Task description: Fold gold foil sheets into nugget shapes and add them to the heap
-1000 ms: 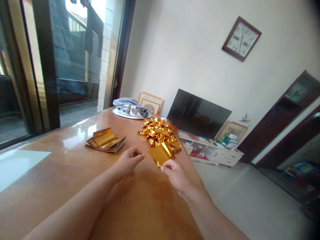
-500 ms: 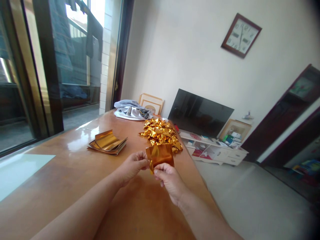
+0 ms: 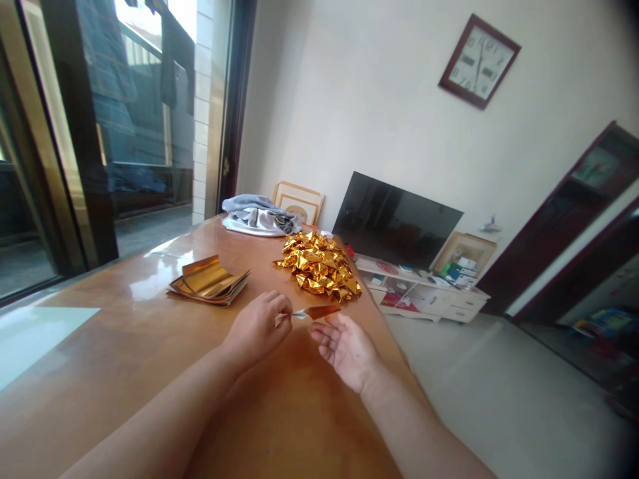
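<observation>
Pinching firmly, your left hand (image 3: 257, 330) has a narrow folded gold foil strip (image 3: 314, 312) between thumb and fingertips, pointing across to your right hand (image 3: 344, 352), wide open and empty just below the strip's tip! Crumpled gold foil (image 3: 318, 267) is heaped straight ahead of the grip, a stack of foil sheets (image 3: 207, 283) ahead-left.

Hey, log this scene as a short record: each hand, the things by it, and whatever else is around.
Left hand: the left hand pinches a narrow folded gold foil strip.
Right hand: the right hand is open, close to the strip's far end, apparently not touching it.
Things: a heap of crumpled gold foil pieces; a stack of flat gold foil sheets.
Rest: a glossy orange-brown wooden table; a grey-white cloth; a black flat-screen television; a white low cabinet; a square dark-framed wall clock.
</observation>
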Demonstrator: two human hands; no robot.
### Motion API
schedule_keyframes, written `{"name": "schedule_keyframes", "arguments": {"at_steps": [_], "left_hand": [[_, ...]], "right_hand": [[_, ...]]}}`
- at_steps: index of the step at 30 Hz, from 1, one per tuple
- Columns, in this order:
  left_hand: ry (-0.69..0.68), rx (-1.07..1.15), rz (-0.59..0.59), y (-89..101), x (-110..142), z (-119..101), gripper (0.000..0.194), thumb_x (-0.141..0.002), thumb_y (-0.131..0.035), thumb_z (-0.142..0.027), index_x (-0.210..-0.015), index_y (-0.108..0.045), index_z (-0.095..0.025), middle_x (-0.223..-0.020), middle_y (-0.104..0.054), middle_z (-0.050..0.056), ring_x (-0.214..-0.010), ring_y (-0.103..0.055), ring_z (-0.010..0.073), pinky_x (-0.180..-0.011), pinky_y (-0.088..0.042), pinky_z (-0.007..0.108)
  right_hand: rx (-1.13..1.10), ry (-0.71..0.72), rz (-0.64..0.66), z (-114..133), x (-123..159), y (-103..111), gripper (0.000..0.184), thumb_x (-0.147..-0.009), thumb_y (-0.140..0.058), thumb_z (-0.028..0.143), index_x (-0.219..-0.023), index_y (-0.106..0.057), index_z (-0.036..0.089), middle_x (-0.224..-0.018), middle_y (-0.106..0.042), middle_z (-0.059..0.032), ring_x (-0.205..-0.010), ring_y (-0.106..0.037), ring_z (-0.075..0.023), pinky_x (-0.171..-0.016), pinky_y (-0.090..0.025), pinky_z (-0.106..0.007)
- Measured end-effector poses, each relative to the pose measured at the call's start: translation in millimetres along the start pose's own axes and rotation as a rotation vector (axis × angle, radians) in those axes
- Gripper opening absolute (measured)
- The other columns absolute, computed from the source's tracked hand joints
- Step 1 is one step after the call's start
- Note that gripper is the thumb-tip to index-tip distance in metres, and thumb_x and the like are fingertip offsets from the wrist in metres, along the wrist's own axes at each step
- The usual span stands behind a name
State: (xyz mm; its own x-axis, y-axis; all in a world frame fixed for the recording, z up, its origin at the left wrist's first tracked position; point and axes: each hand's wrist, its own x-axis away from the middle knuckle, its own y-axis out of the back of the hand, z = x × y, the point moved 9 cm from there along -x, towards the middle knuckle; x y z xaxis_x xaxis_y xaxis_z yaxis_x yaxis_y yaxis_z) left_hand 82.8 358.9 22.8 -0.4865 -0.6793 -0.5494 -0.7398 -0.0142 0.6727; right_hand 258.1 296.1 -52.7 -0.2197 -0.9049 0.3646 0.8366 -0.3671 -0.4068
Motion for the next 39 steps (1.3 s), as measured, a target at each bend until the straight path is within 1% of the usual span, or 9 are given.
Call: {"name": "schedule_keyframes", "arguments": {"at_steps": [4, 10, 14, 16, 19, 21, 25, 32, 39], "left_hand": [[-0.141, -0.194, 0.091, 1.6, -1, -24, 0.008, -0.082, -0.056, -0.016, -0.087, -0.062, -0.021, -0.093, -0.062, 0.007, -0.087, -0.057, 0.0222, -0.078, -0.041, 0.033], [-0.266, -0.309, 0.290, -22.2, 7, -45, 0.005, -0.082, -0.058, -0.017, -0.080, -0.059, -0.021, -0.089, -0.064, 0.005, -0.085, -0.058, 0.0228, -0.077, -0.039, 0.037], [-0.308, -0.359, 0.362, -35.8, 11, -50, 0.006, -0.083, -0.058, -0.016, -0.079, -0.058, -0.021, -0.088, -0.066, 0.006, -0.083, -0.059, 0.0233, -0.077, -0.039, 0.038], [-0.309, -0.365, 0.393, -40.8, 13, -51, 0.006, -0.083, -0.059, -0.016, -0.079, -0.060, -0.020, -0.088, -0.066, 0.007, -0.083, -0.059, 0.0234, -0.076, -0.039, 0.038], [-0.305, -0.334, 0.424, -46.5, 14, -52, 0.006, -0.084, -0.059, -0.016, -0.083, -0.064, -0.020, -0.089, -0.067, 0.007, -0.084, -0.060, 0.0235, -0.075, -0.040, 0.037], [-0.310, -0.304, 0.431, -49.6, 16, -53, 0.007, -0.085, -0.059, -0.017, -0.086, -0.065, -0.021, -0.088, -0.067, 0.006, -0.084, -0.060, 0.0236, -0.075, -0.041, 0.037], [-0.319, -0.276, 0.439, -57.3, 19, -58, 0.009, -0.085, -0.059, -0.016, -0.081, -0.065, -0.020, -0.087, -0.067, 0.006, -0.083, -0.060, 0.0232, -0.074, -0.042, 0.035], [-0.195, -0.156, 0.518, -65.4, 26, -54, 0.009, -0.082, -0.058, -0.017, -0.078, -0.065, -0.021, -0.086, -0.068, 0.005, -0.076, -0.062, 0.0204, -0.063, -0.038, 0.029], [-0.029, -0.024, 0.582, -56.0, 29, -24, 0.009, -0.073, -0.059, -0.019, -0.069, -0.067, -0.022, -0.074, -0.070, 0.002, -0.067, -0.059, 0.0178, -0.059, -0.035, 0.028]], "right_hand": [[-0.049, 0.042, 0.023, 10, -11, 5, 0.032, -0.095, -0.051, 0.050, -0.101, -0.061, 0.020, -0.098, -0.073, -0.0103, -0.089, -0.072, -0.0216, -0.068, -0.053, -0.030], [0.032, 0.108, 0.057, 15, -26, 10, 0.029, -0.090, -0.060, 0.043, -0.107, -0.063, 0.019, -0.104, -0.071, -0.0100, -0.095, -0.069, -0.0229, -0.084, -0.056, -0.037], [0.453, 0.409, -0.153, 41, -17, 28, 0.044, -0.081, -0.070, 0.037, -0.122, -0.060, 0.022, -0.124, -0.066, -0.0095, -0.116, -0.061, -0.0268, -0.097, -0.049, -0.041], [0.733, 0.608, -0.188, 55, 1, 21, 0.043, -0.081, -0.070, 0.034, -0.122, -0.062, 0.023, -0.127, -0.064, -0.0088, -0.122, -0.056, -0.0271, -0.102, -0.044, -0.041], [1.189, 0.809, -0.018, 52, 30, -11, 0.022, -0.085, -0.066, 0.030, -0.107, -0.069, 0.024, -0.111, -0.068, -0.0074, -0.110, -0.058, -0.0254, -0.098, -0.043, -0.039], [1.445, 0.889, 0.093, 39, 48, -28, 0.021, -0.082, -0.071, 0.029, -0.102, -0.068, 0.024, -0.103, -0.067, -0.0062, -0.103, -0.057, -0.0256, -0.092, -0.043, -0.038], [1.753, 0.924, 0.128, 20, 60, -34, 0.009, -0.084, -0.070, 0.022, -0.091, -0.066, 0.023, -0.097, -0.065, -0.0054, -0.096, -0.054, -0.0245, -0.082, -0.040, -0.036], [1.813, 0.928, 0.185, 9, 55, -20, 0.011, -0.093, -0.055, 0.015, -0.089, -0.064, 0.022, -0.091, -0.064, -0.0048, -0.091, -0.054, -0.0216, -0.078, -0.039, -0.033], [1.690, 0.884, 0.226, 10, 56, -12, 0.015, -0.092, -0.055, 0.015, -0.091, -0.068, 0.023, -0.093, -0.066, -0.0045, -0.092, -0.057, -0.0207, -0.079, -0.041, -0.032]]}}
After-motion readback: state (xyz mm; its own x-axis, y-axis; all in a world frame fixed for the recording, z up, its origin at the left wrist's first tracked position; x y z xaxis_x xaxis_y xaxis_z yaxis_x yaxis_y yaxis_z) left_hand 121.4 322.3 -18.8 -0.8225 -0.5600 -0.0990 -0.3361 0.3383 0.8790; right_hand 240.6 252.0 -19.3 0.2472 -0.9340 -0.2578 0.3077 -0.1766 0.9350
